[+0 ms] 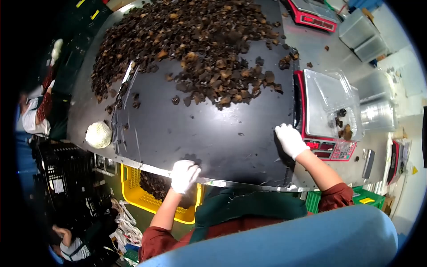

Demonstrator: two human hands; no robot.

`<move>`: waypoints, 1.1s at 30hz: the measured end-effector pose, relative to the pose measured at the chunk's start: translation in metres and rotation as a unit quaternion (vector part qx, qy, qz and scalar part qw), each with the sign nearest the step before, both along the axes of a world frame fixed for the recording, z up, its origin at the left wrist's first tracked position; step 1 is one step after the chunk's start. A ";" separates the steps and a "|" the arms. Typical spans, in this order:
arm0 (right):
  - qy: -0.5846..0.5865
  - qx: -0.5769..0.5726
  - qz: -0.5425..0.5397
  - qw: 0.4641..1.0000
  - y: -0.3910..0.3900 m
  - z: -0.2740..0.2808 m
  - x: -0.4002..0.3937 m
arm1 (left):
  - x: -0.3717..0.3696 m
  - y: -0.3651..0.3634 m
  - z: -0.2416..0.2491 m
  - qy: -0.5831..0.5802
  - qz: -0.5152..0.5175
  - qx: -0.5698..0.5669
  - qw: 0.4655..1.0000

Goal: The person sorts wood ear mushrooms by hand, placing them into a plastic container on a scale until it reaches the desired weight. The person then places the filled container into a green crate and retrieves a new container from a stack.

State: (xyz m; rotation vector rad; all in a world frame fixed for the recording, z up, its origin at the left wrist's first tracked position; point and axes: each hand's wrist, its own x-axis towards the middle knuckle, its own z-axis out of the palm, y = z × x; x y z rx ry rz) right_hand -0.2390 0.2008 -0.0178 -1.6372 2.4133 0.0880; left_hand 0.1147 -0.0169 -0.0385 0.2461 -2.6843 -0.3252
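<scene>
Both hands wear white gloves. My left hand point(183, 176) rests at the near metal edge of the table, fingers loosely bent, holding nothing that I can see. My right hand point(290, 141) lies on the right side of the black table surface point(213, 142), beside the red scale point(327, 104), with nothing visible in it. Beyond both hands spreads a large heap of dark brown, dried mushroom-like pieces point(222, 71). On the scale's metal plate sits a clear plastic container point(340, 95) with a few of these pieces in it.
A yellow crate point(131, 189) with brown pieces stands below the near edge. A white netted ball point(98, 135) sits at the left. Another red scale point(313, 18) and clear containers point(362, 35) are at the right. Two people point(40, 111) appear at left, near black crates point(58, 173).
</scene>
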 end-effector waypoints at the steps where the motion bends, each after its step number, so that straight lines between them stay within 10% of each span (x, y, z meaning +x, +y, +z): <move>1: -0.038 0.008 0.006 0.999 -0.007 0.010 0.001 | 0.014 -0.009 -0.001 -0.010 0.056 -0.002 0.998; 9: -0.192 -0.162 0.069 0.965 -0.099 -0.011 0.115 | 0.151 -0.068 -0.007 -0.029 0.463 -0.074 0.883; 13: -0.538 -0.199 0.262 0.776 -0.117 -0.019 0.213 | 0.124 -0.088 0.009 -0.021 0.482 -0.061 0.874; 14: -0.651 -0.045 0.236 0.720 -0.120 -0.011 0.222 | 0.110 -0.093 0.008 0.000 0.459 -0.041 0.888; 17: -0.724 -0.062 0.161 0.668 -0.126 0.017 0.195 | 0.053 -0.107 0.010 0.015 0.381 -0.009 0.924; 19: -0.507 -0.230 0.156 0.816 -0.135 0.017 0.154 | 0.009 -0.114 0.012 0.025 0.328 0.015 0.944; 22: -0.236 -0.364 0.009 0.901 -0.139 0.009 0.059 | -0.054 -0.135 0.004 0.048 0.278 0.033 0.959; 26: -0.103 -0.521 -0.214 0.820 -0.131 -0.017 -0.061 | -0.127 -0.181 -0.029 0.050 0.306 0.075 0.948; 33: -0.158 -0.451 -0.385 0.790 -0.141 -0.055 -0.114 | -0.213 -0.222 -0.048 0.022 0.334 0.157 0.929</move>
